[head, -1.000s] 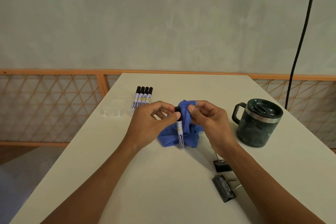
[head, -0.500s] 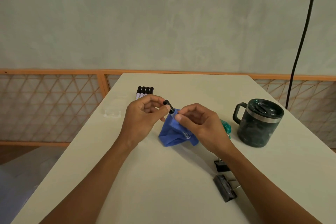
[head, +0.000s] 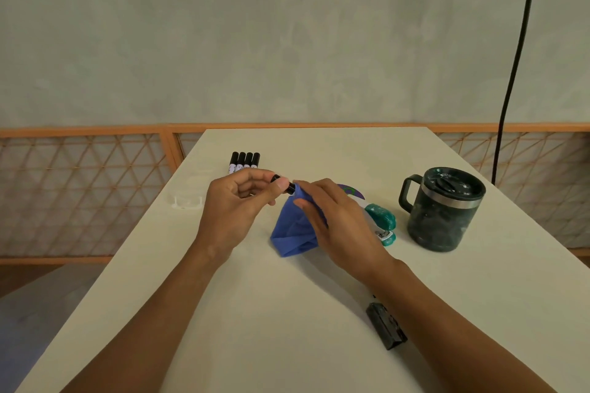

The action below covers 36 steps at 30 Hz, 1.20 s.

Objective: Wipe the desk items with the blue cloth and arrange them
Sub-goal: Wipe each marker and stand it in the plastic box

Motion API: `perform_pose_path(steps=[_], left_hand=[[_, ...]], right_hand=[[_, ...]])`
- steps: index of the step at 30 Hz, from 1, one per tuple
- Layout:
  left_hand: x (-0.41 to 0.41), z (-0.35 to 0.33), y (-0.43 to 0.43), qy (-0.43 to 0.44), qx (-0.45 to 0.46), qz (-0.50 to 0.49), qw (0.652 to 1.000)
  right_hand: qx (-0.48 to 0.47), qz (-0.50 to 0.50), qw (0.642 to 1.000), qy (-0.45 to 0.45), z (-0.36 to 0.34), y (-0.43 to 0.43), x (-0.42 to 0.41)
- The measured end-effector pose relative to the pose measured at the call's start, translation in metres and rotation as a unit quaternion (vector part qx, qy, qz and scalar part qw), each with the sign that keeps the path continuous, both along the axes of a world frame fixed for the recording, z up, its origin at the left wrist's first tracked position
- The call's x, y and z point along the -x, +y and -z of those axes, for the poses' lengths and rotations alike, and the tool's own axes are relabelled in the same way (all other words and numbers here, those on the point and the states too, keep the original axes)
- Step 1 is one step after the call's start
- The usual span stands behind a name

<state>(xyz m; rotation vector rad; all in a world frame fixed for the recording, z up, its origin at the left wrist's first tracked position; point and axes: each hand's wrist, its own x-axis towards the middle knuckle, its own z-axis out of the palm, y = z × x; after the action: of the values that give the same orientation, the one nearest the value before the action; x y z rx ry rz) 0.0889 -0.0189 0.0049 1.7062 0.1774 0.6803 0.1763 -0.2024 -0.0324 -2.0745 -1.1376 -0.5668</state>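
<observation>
My left hand (head: pixel 238 201) pinches the black cap end of a marker (head: pixel 285 185) above the middle of the white desk (head: pixel 255 313). The rest of that marker is hidden inside the blue cloth (head: pixel 293 231), which my right hand (head: pixel 335 223) grips around it. Several more black-capped markers (head: pixel 245 161) lie side by side at the far left, partly behind my left hand. A dark green lidded mug (head: pixel 443 209) stands at the right. A green stapler (head: pixel 383 222) lies just right of my right hand.
A black binder clip (head: pixel 386 325) lies near my right forearm. A small clear plastic piece (head: pixel 188 199) sits near the desk's left edge. A purple and green round object (head: pixel 351 192) peeks out behind my right hand. A black cable (head: pixel 517 51) hangs at the right.
The marker went from upright to tilted with its body covered by the cloth. My right hand slid down along it and now lies lower and flatter, uncovering the stapler.
</observation>
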Motion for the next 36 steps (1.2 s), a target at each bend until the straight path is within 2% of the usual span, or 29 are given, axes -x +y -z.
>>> perform_pose_path(steps=[3,8,12,14,16,19,23,30,33,36], left_hand=[[0.001,-0.001,0.007,-0.015,0.012,-0.003,1.000],[0.002,-0.002,0.021,-0.039,0.030,-0.005,0.999],[0.004,-0.004,0.026,-0.045,0.038,0.024,0.998],[0.003,-0.002,0.027,-0.038,0.029,0.046,0.998],[0.002,0.000,0.027,-0.034,0.032,0.049,0.998],[0.000,0.003,0.027,-0.041,0.087,0.018,0.995],[-0.003,0.005,0.030,-0.038,0.142,0.017,0.989],[-0.010,0.010,0.019,-0.047,0.227,0.040,0.972],[-0.011,0.010,0.007,-0.047,0.264,0.050,0.962],[-0.011,0.013,-0.003,-0.017,0.248,0.047,0.968]], right_hand=[[0.019,-0.001,1.000,0.002,0.002,-0.003,-0.004],[0.016,-0.025,0.997,0.065,-0.002,-0.009,-0.006],[-0.073,-0.036,0.988,0.130,-0.008,-0.015,-0.005],[-0.159,-0.028,0.964,0.210,-0.013,-0.017,-0.004],[-0.237,-0.041,0.923,0.301,-0.016,-0.019,-0.003],[-0.271,-0.058,0.893,0.355,-0.018,-0.022,-0.005],[-0.253,-0.076,0.890,0.373,-0.016,-0.024,-0.008],[-0.282,-0.124,0.850,0.428,-0.020,-0.025,-0.005],[-0.297,-0.117,0.850,0.419,-0.022,-0.024,-0.004],[-0.303,-0.098,0.868,0.381,-0.021,-0.023,-0.003]])
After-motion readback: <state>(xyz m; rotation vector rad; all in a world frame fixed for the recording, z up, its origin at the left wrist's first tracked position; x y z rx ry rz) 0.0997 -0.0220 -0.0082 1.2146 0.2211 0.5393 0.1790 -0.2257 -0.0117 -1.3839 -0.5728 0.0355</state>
